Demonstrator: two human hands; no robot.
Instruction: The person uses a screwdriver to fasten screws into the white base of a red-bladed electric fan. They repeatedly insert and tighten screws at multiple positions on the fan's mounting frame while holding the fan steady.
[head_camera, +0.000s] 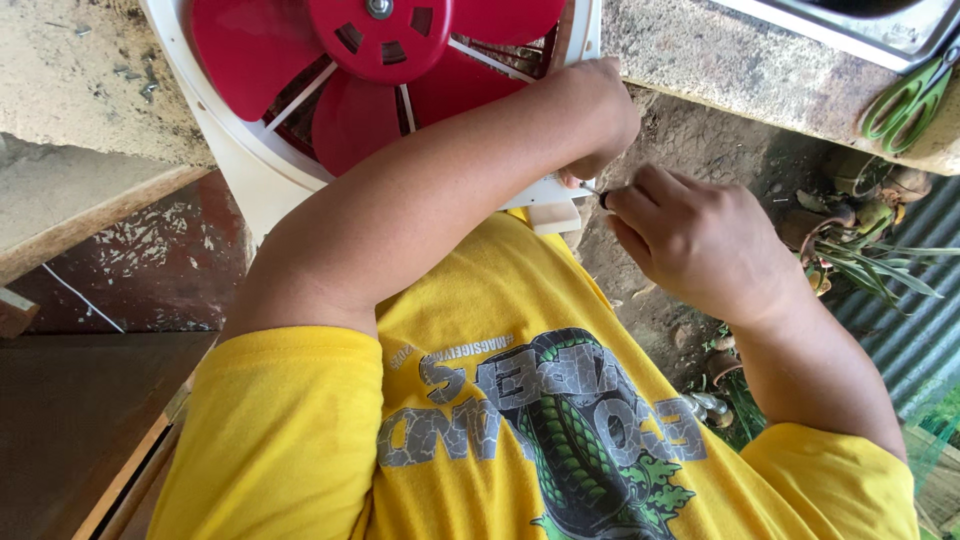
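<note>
A box fan with a white frame and red blades leans against my chest, its red hub at the top of the view. My left hand grips the fan frame's lower right corner, fingers curled under it. My right hand is closed on a small dark-handled screwdriver, whose tip meets the frame just below my left hand. I wear a yellow printed shirt.
A rough concrete ledge runs across the top right, with green-handled scissors and a metal tray edge on it. Potted plants and corrugated sheet stand at right. A dark wooden surface lies at left.
</note>
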